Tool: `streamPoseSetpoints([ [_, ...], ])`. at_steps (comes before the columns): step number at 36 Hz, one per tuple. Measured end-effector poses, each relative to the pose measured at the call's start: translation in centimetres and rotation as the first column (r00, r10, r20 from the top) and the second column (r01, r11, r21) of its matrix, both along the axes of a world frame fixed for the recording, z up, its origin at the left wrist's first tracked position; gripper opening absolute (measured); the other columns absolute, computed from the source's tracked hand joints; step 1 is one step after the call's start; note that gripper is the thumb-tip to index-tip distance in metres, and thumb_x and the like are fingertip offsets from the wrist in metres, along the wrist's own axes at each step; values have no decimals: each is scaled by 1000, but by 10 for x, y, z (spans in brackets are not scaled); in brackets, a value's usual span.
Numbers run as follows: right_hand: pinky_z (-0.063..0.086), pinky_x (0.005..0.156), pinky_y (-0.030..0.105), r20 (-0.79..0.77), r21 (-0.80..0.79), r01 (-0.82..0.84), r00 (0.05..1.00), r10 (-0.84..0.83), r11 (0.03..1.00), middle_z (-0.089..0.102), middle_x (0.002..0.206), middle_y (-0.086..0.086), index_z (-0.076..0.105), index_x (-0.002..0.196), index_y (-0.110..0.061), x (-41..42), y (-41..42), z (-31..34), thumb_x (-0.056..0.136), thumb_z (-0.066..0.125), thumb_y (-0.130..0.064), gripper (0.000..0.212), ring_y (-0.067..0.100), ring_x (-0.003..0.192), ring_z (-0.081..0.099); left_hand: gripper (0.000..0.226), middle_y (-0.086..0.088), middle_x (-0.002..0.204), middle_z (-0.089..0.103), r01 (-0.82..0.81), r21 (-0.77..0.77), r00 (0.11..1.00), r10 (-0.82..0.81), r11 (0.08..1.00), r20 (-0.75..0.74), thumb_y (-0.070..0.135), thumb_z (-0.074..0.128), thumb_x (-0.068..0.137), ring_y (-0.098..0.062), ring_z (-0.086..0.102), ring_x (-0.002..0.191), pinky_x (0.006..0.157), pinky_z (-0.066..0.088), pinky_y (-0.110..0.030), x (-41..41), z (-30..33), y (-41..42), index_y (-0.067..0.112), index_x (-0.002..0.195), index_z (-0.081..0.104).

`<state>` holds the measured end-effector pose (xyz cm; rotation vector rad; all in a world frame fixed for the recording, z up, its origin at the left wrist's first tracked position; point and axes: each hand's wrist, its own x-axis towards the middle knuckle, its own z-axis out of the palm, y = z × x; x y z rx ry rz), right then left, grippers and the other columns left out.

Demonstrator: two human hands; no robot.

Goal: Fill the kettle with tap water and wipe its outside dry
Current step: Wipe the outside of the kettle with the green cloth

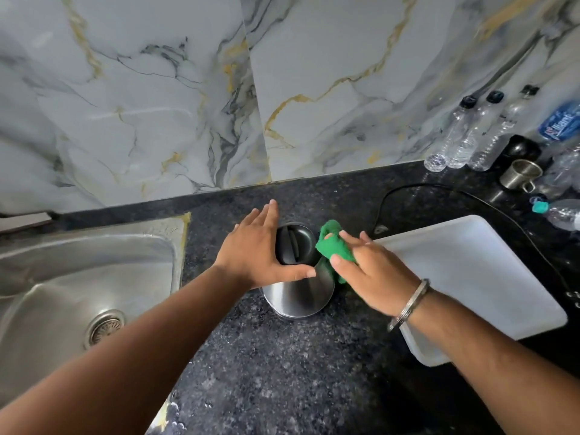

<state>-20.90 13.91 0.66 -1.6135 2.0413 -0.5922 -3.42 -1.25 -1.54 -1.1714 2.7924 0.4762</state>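
Note:
A steel kettle [298, 296] with a closed black lid [296, 243] stands upright on the dark granite counter [282, 372]. My left hand [257, 252] rests against the kettle's top on its left side, thumb across the front and fingers stretched out past it. My right hand [373, 274] holds a green cloth [332, 249] and presses it to the kettle's upper right side. A metal bangle sits on my right wrist.
A steel sink [78, 293] with a drain lies to the left. A white tray [470, 277] sits on the right, with a black cord [439, 189] behind it. Several plastic bottles [464, 136] and a steel cup [519, 177] stand at the back right against the marble wall.

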Motion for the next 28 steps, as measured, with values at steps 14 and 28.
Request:
streamPoseSetpoints([
  [14,28,115,39,-331,192,-187,912,243,963,39,152,9,47,138,-18,17,-58,28,95,35,-49,55,25,139,36,171,-15,178,5,137,80,973,-119,987,-195,110,41,44,-28,8,165,131,15,-60,11,-2,-9,5,158,-32],
  [28,21,117,28,87,260,-283,959,269,923,31,156,2,45,140,-11,-13,-42,28,93,52,-40,55,10,143,25,169,-15,177,13,80,86,990,-69,993,-124,96,61,47,-30,10,165,131,7,-61,9,3,-6,9,162,-26],
])
